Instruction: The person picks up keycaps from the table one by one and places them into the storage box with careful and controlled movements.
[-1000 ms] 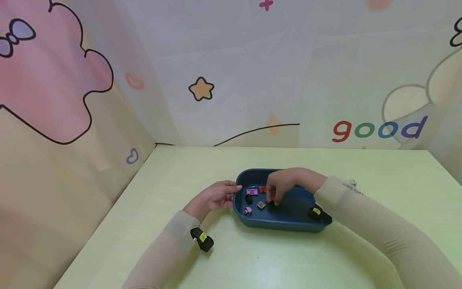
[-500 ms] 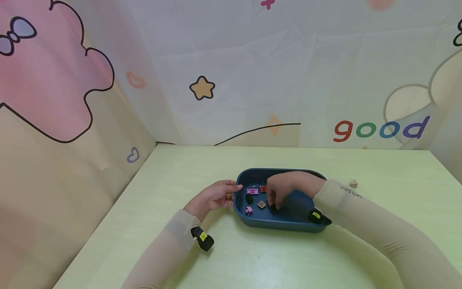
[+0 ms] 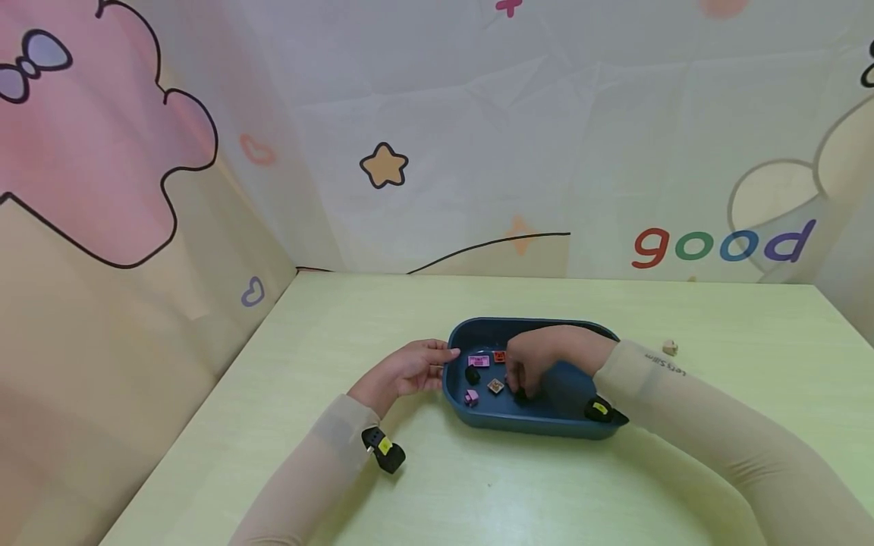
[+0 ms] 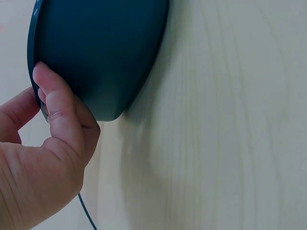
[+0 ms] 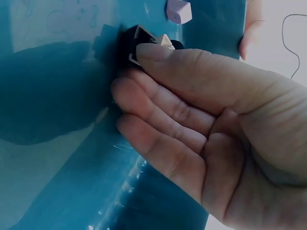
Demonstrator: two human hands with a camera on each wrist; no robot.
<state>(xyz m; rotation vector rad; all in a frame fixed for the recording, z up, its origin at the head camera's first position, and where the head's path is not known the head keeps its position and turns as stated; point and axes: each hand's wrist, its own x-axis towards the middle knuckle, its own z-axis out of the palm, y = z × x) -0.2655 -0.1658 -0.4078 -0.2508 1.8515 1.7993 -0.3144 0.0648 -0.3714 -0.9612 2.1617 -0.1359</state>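
A dark blue tray (image 3: 532, 426) lies on the table with several small keycaps in it. My left hand (image 3: 406, 369) pinches the tray's left rim, its thumb over the edge. Inside the tray, my right hand (image 3: 546, 353) pinches a black keycap (image 5: 130, 47) low at the floor; its hollow side shows in the right wrist view. Close by sits a patterned tan keycap (image 3: 495, 386). Further left are a pink keycap (image 3: 479, 361), a second black keycap (image 3: 473, 374) and a lilac keycap (image 3: 471, 397). An orange keycap (image 3: 500, 356) is close to the right hand's knuckles.
A small beige piece (image 3: 670, 347) sits on the table right of the tray, beyond the right sleeve. A printed curtain (image 3: 444, 189) stands behind the table. Each wrist carries a black camera, the right one (image 3: 599, 409) over the tray's near right corner.
The black keycap at my right fingertips has shifted slightly toward the tray's near side. My left hand keeps its grip on the rim, and the tray has hardly moved.
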